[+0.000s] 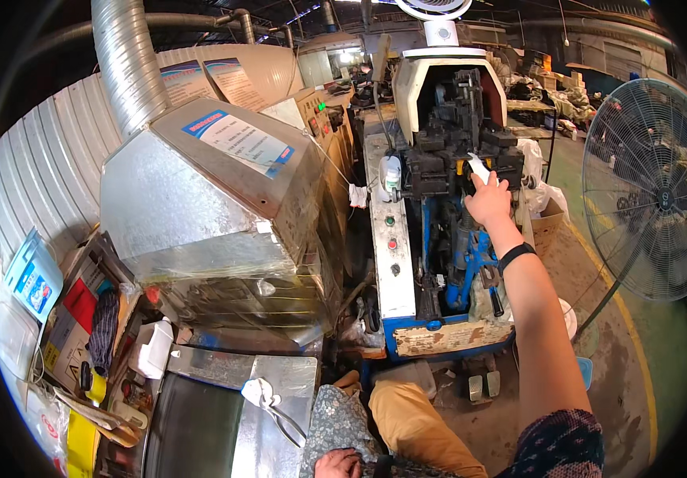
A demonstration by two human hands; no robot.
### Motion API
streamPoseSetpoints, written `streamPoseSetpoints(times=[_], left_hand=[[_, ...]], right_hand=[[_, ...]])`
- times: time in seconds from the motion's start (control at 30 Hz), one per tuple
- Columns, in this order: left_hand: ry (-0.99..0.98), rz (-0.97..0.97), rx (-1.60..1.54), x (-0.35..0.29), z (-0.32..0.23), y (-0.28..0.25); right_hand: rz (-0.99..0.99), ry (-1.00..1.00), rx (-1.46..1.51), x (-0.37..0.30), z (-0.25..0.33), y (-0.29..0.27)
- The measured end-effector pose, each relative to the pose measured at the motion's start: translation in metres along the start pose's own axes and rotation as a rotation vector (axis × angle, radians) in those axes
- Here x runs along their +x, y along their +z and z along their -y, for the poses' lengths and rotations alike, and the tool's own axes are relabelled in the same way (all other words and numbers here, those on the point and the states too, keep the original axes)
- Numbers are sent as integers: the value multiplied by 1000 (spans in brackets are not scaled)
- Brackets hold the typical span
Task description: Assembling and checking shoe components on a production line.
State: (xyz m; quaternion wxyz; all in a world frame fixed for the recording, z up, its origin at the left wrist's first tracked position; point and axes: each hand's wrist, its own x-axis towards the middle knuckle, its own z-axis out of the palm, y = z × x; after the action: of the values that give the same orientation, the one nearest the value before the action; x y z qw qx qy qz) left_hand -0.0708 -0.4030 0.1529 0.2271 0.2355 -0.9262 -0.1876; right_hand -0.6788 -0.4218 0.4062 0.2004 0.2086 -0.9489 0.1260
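My right arm reaches out to a black press-like machine (459,147) with blue parts below it. At its front my right hand (490,201) is closed on a small white pointed piece (479,169). The piece's far tip meets the black jaws beside a yellow part; its exact kind is unclear. My left hand (338,464) rests low on the patterned cloth (339,418) over my lap, cut off by the lower edge. Its fingers are curled together, and whatever may be inside them is hidden. Metal tongs (286,418) with a white wrapped end lie on the metal surface left of my lap.
A white panel with buttons (392,239) runs along the machine's left side, with a bottle (391,175) on it. A large metal hood (208,183) stands left. A caged fan (653,191) is at the right. Two foot pedals (484,387) sit on the floor.
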Motion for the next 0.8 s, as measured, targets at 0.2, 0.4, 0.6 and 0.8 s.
streamPoseSetpoints(times=[0.2, 0.4, 0.6, 0.8], left_hand=[[-10, -19, 13, -1, 3, 6], [2, -24, 13, 5, -6, 3], [22, -28, 1, 7, -2, 0], [-4, 4, 18, 10, -4, -6]], right_hand=[[47, -4, -15, 5, 4, -8], [303, 54, -22, 45, -5, -39], [277, 163, 85, 34, 6, -49], [262, 150, 62, 39, 2, -42]])
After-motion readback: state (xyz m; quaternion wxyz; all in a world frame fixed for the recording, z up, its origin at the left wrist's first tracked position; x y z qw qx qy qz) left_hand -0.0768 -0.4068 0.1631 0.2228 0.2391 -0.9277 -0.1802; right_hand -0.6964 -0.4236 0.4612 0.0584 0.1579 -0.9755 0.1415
